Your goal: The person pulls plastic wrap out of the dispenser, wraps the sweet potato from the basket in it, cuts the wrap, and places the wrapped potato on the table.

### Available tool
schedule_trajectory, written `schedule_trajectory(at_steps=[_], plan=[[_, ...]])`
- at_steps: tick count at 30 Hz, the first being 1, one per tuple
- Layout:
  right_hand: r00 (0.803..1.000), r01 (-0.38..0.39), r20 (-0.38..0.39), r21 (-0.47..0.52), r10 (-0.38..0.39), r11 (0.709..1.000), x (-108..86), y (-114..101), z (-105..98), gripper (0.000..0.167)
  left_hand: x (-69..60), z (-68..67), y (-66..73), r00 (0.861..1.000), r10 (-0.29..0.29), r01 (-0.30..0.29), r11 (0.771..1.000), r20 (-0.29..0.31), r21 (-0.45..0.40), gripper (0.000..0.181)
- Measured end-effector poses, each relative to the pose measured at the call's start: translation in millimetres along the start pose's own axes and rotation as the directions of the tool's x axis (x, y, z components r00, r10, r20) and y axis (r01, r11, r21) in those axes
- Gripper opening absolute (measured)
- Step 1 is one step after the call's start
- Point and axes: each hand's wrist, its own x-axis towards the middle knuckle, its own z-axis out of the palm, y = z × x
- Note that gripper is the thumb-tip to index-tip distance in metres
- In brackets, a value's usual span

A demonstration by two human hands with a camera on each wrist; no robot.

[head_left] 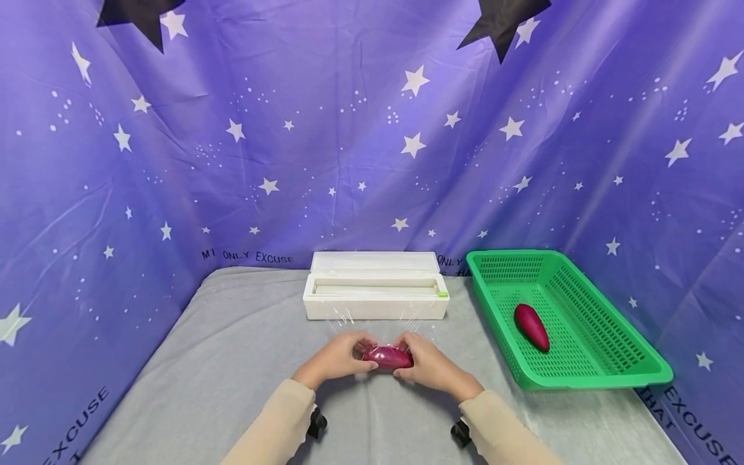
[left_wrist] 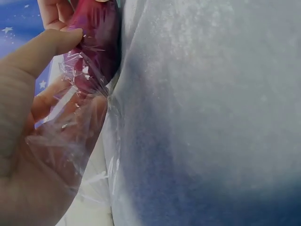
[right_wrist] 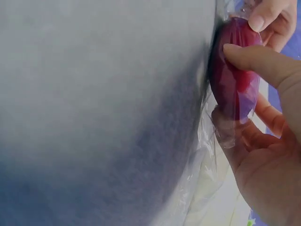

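A dark red sweet potato, with clear plastic film around it, lies on the grey cloth. My left hand grips its left end, thumb on the near side and fingers behind. Its right end is held the same way by my right hand. In the left wrist view, loose film trails past the tip over the left fingers. The right wrist view shows the right thumb pressing on the film-covered skin, with more loose film beside it. Parts of the fingers behind the sweet potato are hidden.
Behind the hands stands a white cling film box, its lid raised, with a small green slider at the right. To the right, a green basket holds another red sweet potato. A purple star-printed curtain surrounds the table.
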Motion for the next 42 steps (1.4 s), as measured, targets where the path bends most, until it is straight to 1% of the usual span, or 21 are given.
schedule_trajectory(at_steps=[3,8,13,17,22,27,30,32,34,36,38,40,42], plan=[[1.0,-0.011,0.016,0.019,0.011,1.0,2.7,3,-3,0.043,-0.7,-1.3,-0.3,0.999,-0.031,0.031,0.999,-0.018,-0.021,0.034],[0.999,-0.021,0.025,0.038,0.02,0.999,6.4,5,-8,0.042,-0.5,-3.9,-0.7,0.996,-0.083,0.083,0.996,-0.035,-0.026,0.032],[0.998,-0.033,0.051,0.041,0.031,0.999,11.1,7,-10,0.036,0.2,-5.2,-1.8,0.994,-0.101,0.099,0.994,-0.041,-0.037,0.03],[0.997,-0.036,0.069,0.028,0.034,0.999,13.9,8,-13,0.034,-0.1,-5.4,-3.2,0.995,-0.088,0.086,0.996,-0.045,-0.03,0.029],[0.995,-0.032,0.1,0.035,0.028,0.999,21.1,8,-18,0.034,0.1,-9.0,-4.2,0.997,-0.045,0.046,0.999,-0.056,0.007,0.03],[0.987,-0.051,0.159,0.062,0.04,0.997,30.6,14,-25,0.032,-0.3,-13.7,-5.1,0.997,-0.06,0.063,0.996,-0.042,0.068,0.038],[0.978,-0.075,0.202,0.088,0.056,0.993,35.2,18,-30,0.033,1.3,-16.2,-3.6,0.997,-0.063,0.068,0.989,-0.041,0.131,0.041],[0.97,-0.092,0.232,0.106,0.065,0.99,38.4,19,-34,0.033,3.7,-18.2,-1.0,0.998,-0.046,0.054,0.981,-0.048,0.186,0.04],[0.965,-0.092,0.255,0.103,0.063,0.99,42.0,20,-37,0.034,6.4,-20.1,2.6,0.998,-0.022,0.036,0.965,-0.058,0.258,0.04],[0.961,-0.087,0.27,0.095,0.058,0.992,45.0,22,-39,0.034,9.9,-20.8,6.9,0.998,0.017,0.006,0.942,-0.067,0.335,0.039],[0.957,-0.089,0.282,0.092,0.06,0.992,47.4,25,-41,0.034,14.4,-20.1,10.4,0.996,0.065,-0.031,0.911,-0.069,0.411,0.038],[0.955,-0.096,0.291,0.089,0.066,0.991,48.9,27,-42,0.035,18.5,-18.4,13.9,0.994,0.091,-0.052,0.888,-0.063,0.458,0.04],[0.95,-0.115,0.301,0.1,0.08,0.988,49.5,28,-44,0.037,22.2,-15.8,15.1,0.993,0.103,-0.062,0.873,-0.058,0.483,0.04]])
